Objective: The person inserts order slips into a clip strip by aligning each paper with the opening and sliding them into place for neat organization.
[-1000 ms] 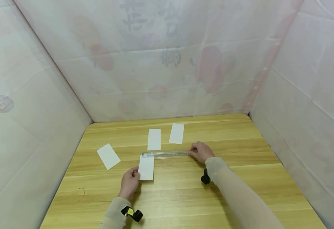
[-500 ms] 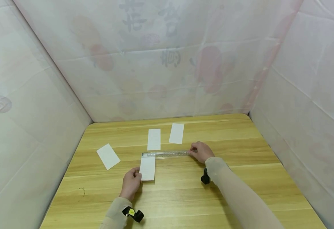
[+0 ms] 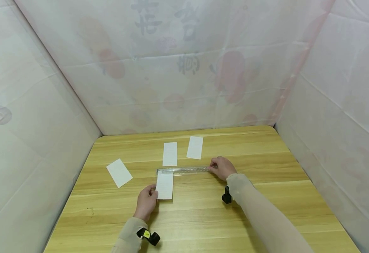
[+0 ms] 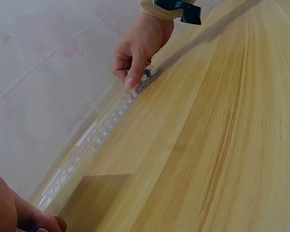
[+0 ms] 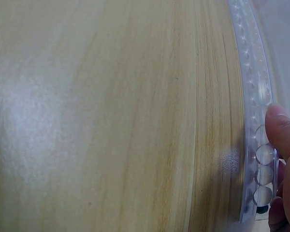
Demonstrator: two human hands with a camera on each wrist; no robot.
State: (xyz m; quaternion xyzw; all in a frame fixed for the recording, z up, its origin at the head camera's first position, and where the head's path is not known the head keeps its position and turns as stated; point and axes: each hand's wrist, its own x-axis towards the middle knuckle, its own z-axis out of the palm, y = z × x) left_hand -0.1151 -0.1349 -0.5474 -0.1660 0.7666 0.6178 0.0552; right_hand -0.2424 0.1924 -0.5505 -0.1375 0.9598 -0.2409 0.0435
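Observation:
In the head view my left hand [image 3: 146,202] pinches a white card [image 3: 164,188] by its lower left edge. That card's far end meets the left end of a clear plastic ruler [image 3: 184,170]; whether it lies under or behind the ruler I cannot tell. My right hand [image 3: 223,168] pinches the ruler's right end between thumb and fingers. In the right wrist view a row of clear round shapes runs along the ruler [image 5: 251,72], with the thumb [image 5: 282,126] over its edge. The left wrist view shows the ruler [image 4: 104,124] stretching between both hands.
Beyond the ruler lie two white cards, one in the middle [image 3: 170,154] and one to its right [image 3: 195,147]. A third card [image 3: 119,173] lies tilted at the left. Pale printed cloth [image 3: 184,88] hangs around the wooden table [image 3: 266,211].
My left hand has slid the white card slightly to the right along the ruler. The right hand and the ruler have stayed in place.

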